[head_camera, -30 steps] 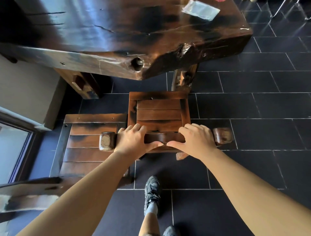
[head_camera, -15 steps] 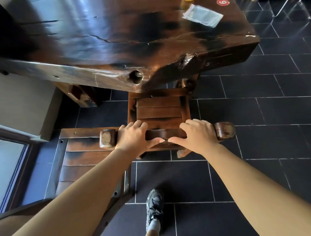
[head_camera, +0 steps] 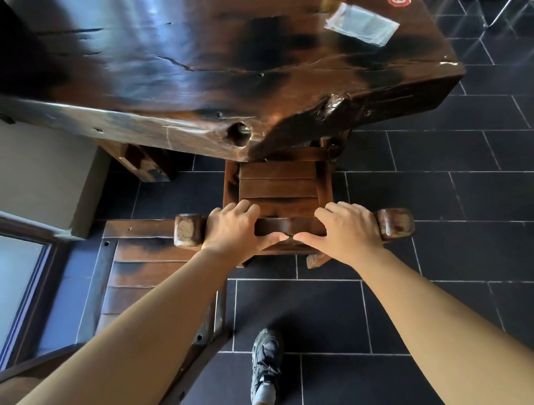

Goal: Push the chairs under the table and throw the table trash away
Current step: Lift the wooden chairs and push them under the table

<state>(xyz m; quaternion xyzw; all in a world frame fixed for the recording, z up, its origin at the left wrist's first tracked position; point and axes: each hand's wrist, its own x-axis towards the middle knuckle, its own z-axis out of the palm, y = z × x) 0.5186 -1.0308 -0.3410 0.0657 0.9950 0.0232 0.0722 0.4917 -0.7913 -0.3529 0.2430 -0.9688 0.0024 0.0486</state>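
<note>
A dark wooden chair (head_camera: 278, 185) with a slatted seat stands at the corner of the thick, glossy wooden table (head_camera: 202, 72); the front of its seat is under the table's edge. My left hand (head_camera: 234, 231) and my right hand (head_camera: 346, 231) both grip the chair's top back rail, thumbs nearly touching. A clear plastic wrapper (head_camera: 361, 24) lies on the table near its far right corner. A second wooden chair (head_camera: 144, 268) stands to the left, beside and behind the first, partly hidden by my left forearm.
The floor is dark rectangular tile (head_camera: 448, 188). A table leg (head_camera: 144, 162) stands left of the chair. A light wall and a window frame (head_camera: 26, 289) run along the left. My shoe (head_camera: 265, 361) is behind the chair. A red sticker (head_camera: 400, 2) sits at the table's far edge.
Both hands have pushed the chair forward, so its seat has slid further under the table's edge. I have stepped forward with it; the second chair has stayed where it was.
</note>
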